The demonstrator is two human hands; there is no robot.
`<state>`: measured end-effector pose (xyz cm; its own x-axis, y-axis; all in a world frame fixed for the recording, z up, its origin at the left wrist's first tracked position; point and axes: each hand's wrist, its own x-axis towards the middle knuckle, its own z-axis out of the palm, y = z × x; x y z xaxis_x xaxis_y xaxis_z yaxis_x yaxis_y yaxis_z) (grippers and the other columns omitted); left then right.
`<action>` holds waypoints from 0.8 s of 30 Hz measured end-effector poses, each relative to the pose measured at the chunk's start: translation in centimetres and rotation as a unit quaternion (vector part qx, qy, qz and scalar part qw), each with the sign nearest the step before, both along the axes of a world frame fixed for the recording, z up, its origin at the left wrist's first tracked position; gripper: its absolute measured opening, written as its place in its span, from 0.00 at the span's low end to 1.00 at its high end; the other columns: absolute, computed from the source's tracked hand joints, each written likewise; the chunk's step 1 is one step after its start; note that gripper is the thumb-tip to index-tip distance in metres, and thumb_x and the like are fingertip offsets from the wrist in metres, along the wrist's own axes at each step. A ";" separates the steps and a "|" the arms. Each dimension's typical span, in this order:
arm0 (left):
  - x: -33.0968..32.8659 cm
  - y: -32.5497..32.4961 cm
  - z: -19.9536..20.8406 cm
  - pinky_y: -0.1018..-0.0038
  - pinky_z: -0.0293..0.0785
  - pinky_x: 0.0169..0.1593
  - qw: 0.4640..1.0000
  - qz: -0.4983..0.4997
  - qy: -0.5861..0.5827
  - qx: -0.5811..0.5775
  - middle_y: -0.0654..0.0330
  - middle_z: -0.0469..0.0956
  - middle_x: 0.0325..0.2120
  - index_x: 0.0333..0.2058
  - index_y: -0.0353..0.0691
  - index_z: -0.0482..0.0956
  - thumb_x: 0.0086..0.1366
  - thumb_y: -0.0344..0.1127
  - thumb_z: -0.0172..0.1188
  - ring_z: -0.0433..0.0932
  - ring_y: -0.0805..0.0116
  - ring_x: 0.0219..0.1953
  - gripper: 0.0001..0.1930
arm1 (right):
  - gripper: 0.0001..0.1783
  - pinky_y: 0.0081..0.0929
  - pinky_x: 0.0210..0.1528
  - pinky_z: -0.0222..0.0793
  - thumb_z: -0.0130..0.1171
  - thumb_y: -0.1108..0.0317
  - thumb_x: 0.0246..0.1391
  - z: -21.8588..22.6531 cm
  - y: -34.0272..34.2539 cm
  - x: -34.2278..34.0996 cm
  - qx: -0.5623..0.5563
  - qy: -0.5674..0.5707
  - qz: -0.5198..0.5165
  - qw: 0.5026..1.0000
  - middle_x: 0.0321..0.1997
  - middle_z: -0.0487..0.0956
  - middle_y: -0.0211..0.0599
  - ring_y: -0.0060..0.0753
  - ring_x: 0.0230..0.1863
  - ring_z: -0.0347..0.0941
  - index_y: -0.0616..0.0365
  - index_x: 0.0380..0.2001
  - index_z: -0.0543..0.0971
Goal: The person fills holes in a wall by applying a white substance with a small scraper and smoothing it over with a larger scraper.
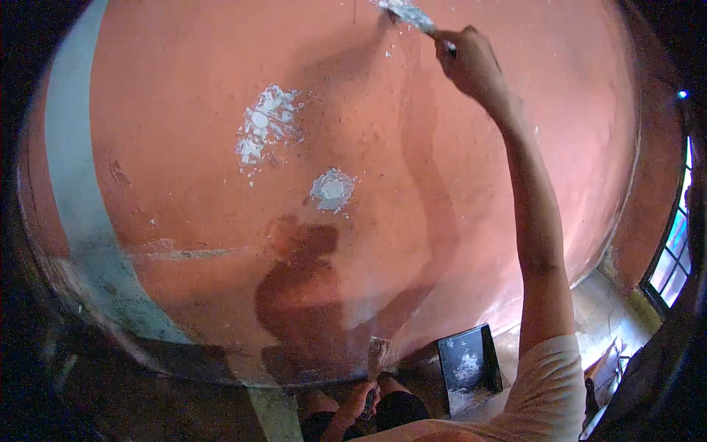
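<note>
My right hand (471, 65) is raised at the top, arm stretched up, fingers closed around the handle of a putty knife (412, 15). Its white-smeared blade meets the orange wall (199, 88) at a white filler spot (381, 4) cut off by the upper edge. Low in front of my legs, my left hand (359, 400) grips a second putty knife (378, 355), blade upward and stained. Two more filler patches mark the wall: a long, rough one (266, 121) and a smaller round one (333, 189).
A black tray (445, 368) with white filler in it is by the wall's foot, left of my right sleeve. A pale green stripe (70, 140) runs down the wall at left. At far right is a barred window (674, 254), with sunlit floor (595, 302) near it.
</note>
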<state>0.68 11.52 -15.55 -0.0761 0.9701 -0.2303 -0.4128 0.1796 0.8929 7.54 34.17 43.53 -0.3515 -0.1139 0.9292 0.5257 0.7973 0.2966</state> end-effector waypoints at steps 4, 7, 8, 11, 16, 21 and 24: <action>0.1 1.1 -5.0 0.73 0.71 0.20 0.998 0.011 -0.029 0.056 0.61 0.71 0.18 0.29 0.41 0.72 0.67 0.51 0.43 0.71 0.71 0.16 0.19 | 0.15 0.35 0.30 0.69 0.56 0.73 0.52 -5.0 0.3 -0.7 0.008 0.007 0.050 0.999 0.26 0.74 0.50 0.44 0.25 0.71 0.57 0.44 0.79; 0.3 0.9 -4.0 0.73 0.71 0.20 0.998 0.055 0.003 0.010 0.61 0.71 0.18 0.29 0.41 0.72 0.67 0.51 0.43 0.71 0.71 0.17 0.20 | 0.16 0.35 0.31 0.69 0.56 0.73 0.52 -5.9 -0.5 0.8 0.002 0.020 0.114 0.993 0.28 0.74 0.48 0.42 0.25 0.72 0.56 0.46 0.79; 0.2 0.9 -4.3 0.73 0.71 0.20 0.998 0.054 0.004 0.018 0.61 0.71 0.18 0.29 0.40 0.72 0.67 0.51 0.43 0.71 0.70 0.17 0.19 | 0.16 0.35 0.31 0.69 0.56 0.73 0.52 -5.7 -0.3 0.6 0.004 0.022 0.114 0.993 0.28 0.74 0.48 0.42 0.25 0.72 0.56 0.46 0.79; 0.3 1.0 -4.2 0.73 0.71 0.21 0.998 0.055 0.012 0.041 0.61 0.71 0.18 0.29 0.40 0.72 0.67 0.50 0.43 0.71 0.70 0.17 0.19 | 0.16 0.34 0.30 0.69 0.56 0.73 0.52 -5.0 0.6 -0.9 0.032 0.079 0.149 0.985 0.28 0.74 0.47 0.41 0.24 0.72 0.55 0.45 0.79; 0.4 0.4 -2.2 0.73 0.71 0.21 0.999 0.038 0.017 -0.019 0.60 0.71 0.18 0.28 0.38 0.71 0.67 0.49 0.43 0.72 0.69 0.17 0.19 | 0.18 0.36 0.32 0.69 0.55 0.75 0.51 -4.9 3.5 -4.3 0.039 0.145 0.165 0.975 0.24 0.74 0.45 0.42 0.31 0.71 0.54 0.46 0.79; 0.3 0.7 -4.5 0.74 0.71 0.19 0.995 0.084 0.039 0.028 0.59 0.71 0.16 0.28 0.38 0.71 0.67 0.48 0.42 0.70 0.70 0.15 0.19 | 0.17 0.33 0.31 0.69 0.55 0.76 0.50 -7.1 3.3 -4.3 -0.017 0.109 0.104 0.988 0.25 0.73 0.45 0.40 0.31 0.71 0.55 0.45 0.79; -0.1 0.4 -1.8 0.74 0.71 0.19 0.993 0.073 0.081 0.039 0.60 0.71 0.15 0.28 0.39 0.71 0.67 0.48 0.42 0.70 0.71 0.15 0.19 | 0.15 0.32 0.30 0.69 0.55 0.75 0.51 -8.4 -0.3 -0.9 -0.033 0.063 0.090 0.993 0.25 0.73 0.46 0.40 0.28 0.72 0.57 0.43 0.80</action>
